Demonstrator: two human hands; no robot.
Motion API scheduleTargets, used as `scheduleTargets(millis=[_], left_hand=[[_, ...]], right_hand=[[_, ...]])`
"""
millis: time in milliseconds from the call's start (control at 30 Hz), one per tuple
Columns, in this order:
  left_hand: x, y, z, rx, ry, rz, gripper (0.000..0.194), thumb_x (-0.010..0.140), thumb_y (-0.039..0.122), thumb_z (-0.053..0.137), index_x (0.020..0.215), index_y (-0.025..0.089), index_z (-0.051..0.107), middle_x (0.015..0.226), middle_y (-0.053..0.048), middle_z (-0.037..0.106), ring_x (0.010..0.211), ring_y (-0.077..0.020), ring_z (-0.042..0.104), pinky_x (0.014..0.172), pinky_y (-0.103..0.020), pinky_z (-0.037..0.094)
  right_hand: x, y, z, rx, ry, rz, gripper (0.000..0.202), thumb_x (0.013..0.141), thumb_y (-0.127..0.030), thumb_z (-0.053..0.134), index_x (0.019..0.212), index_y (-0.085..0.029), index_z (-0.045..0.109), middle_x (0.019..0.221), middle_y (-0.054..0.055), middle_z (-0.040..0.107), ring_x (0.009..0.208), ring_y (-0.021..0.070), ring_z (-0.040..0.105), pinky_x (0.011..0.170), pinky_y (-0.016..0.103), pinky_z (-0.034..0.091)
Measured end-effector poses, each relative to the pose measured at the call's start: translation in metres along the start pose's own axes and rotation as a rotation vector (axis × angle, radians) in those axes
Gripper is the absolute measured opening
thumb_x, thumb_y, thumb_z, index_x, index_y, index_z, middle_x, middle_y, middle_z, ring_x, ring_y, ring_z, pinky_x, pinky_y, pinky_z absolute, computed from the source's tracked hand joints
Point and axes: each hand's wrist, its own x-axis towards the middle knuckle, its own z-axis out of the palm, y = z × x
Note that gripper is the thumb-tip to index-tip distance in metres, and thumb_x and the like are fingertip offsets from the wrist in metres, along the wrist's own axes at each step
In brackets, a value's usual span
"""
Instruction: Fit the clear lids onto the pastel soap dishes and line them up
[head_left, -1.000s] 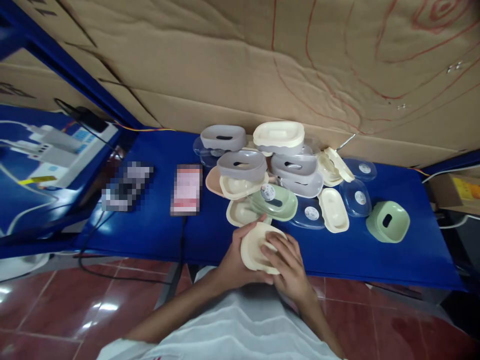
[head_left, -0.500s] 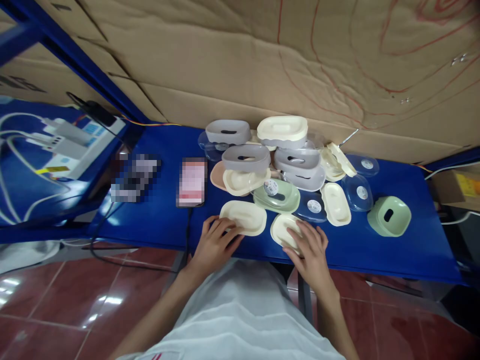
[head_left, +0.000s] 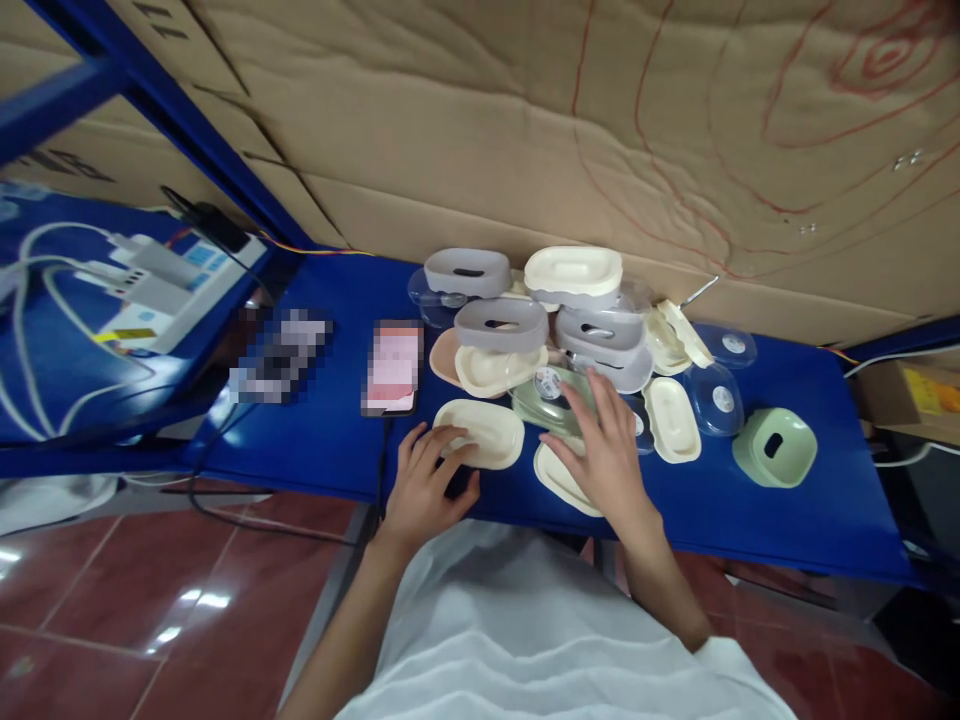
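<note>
My left hand (head_left: pixel 433 487) rests with spread fingers at the left edge of a cream oval tray (head_left: pixel 487 436), fingertips on or just over it. My right hand (head_left: pixel 606 455) reaches over a second cream tray (head_left: pixel 561 476), fingers apart, its fingertips near a green dish with a clear labelled lid (head_left: pixel 544 400). Whether those fingertips touch the lid I cannot tell. Behind are a grey box (head_left: pixel 501 325), another grey box (head_left: pixel 466 272) and a cream tray on a grey box (head_left: pixel 574 268). A cream piece (head_left: pixel 673 420) lies right of my right hand.
Farther right are a green box (head_left: pixel 776 447) and clear lids (head_left: pixel 712 400). At the left lie a phone (head_left: pixel 392 367) with a cable and a blurred device (head_left: pixel 283 357). A power strip (head_left: pixel 187 295) with white cables is at the far left, and cardboard (head_left: pixel 450 120) stands behind.
My right hand has lifted off the right cream tray and moved forward toward the green dish. My left hand stays by the left cream tray. The view has shifted slightly.
</note>
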Motion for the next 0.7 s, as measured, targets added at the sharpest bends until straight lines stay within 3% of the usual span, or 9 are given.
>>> scheduleTargets(millis=[133, 267, 500, 700], left_hand=[[0.001, 0.000, -0.001, -0.005, -0.026, 0.008, 0.026, 0.092, 0.018, 0.069, 0.117, 0.022, 0.070, 0.131, -0.013, 0.069, 0.126, -0.0311, 0.065, 0.116, -0.056, 0.046], [0.000, -0.001, 0.000, -0.003, -0.048, 0.013, 0.020, 0.094, 0.016, 0.067, 0.113, 0.023, 0.071, 0.133, -0.012, 0.070, 0.122, -0.0287, 0.067, 0.115, -0.053, 0.047], [-0.001, -0.004, 0.002, 0.020, -0.035, 0.054, 0.016, 0.097, 0.019, 0.068, 0.113, 0.020, 0.071, 0.133, -0.015, 0.070, 0.120, -0.0289, 0.069, 0.113, -0.052, 0.047], [-0.003, -0.005, 0.004, 0.033, -0.012, 0.070, 0.014, 0.098, 0.021, 0.068, 0.111, 0.020, 0.072, 0.130, -0.014, 0.072, 0.116, -0.0286, 0.071, 0.112, -0.051, 0.048]], right_hand=[[0.023, -0.003, 0.014, 0.025, 0.000, 0.033, 0.054, 0.105, -0.046, 0.062, 0.155, -0.027, 0.055, 0.165, 0.013, 0.049, 0.153, 0.0364, 0.045, 0.121, 0.058, 0.044], [0.009, -0.006, 0.009, 0.147, 0.162, 0.074, 0.047, 0.103, -0.044, 0.067, 0.147, -0.029, 0.062, 0.155, 0.009, 0.059, 0.151, 0.0310, 0.049, 0.123, 0.055, 0.045], [-0.067, 0.001, -0.027, 0.034, 0.495, 0.292, 0.036, 0.099, -0.036, 0.074, 0.132, -0.023, 0.072, 0.138, 0.010, 0.072, 0.137, 0.0331, 0.064, 0.117, 0.059, 0.051], [-0.153, 0.025, -0.024, -0.207, 0.704, 0.461, 0.036, 0.100, -0.041, 0.072, 0.123, -0.013, 0.074, 0.129, 0.018, 0.075, 0.129, 0.0371, 0.069, 0.109, 0.061, 0.055]])
